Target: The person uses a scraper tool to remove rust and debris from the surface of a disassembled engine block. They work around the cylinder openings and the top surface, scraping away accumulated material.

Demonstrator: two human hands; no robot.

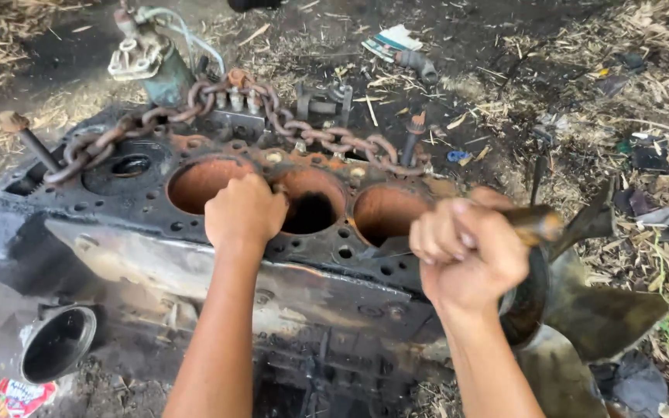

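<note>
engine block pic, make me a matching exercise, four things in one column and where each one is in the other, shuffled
Things:
1. rusty chain
2. left hand
3. right hand
4. fan blades

Places:
A. gripping a wooden handle
B. at the right end of the engine block
C. draped across the top of the block
D. on the web between two cylinder bores

Pairs: 1-C, 2-D, 3-A, 4-B

The big engine block (156,248) is black and greasy, with rusty orange rings around its round holes (203,184). A brown, rusty chain (272,116) lies across the top. The tool handle (534,224) looks brown and yellowish. The ground (598,93) is dark dirt with pale yellow straw. A blue-green metal part (168,77) stands behind.
</note>
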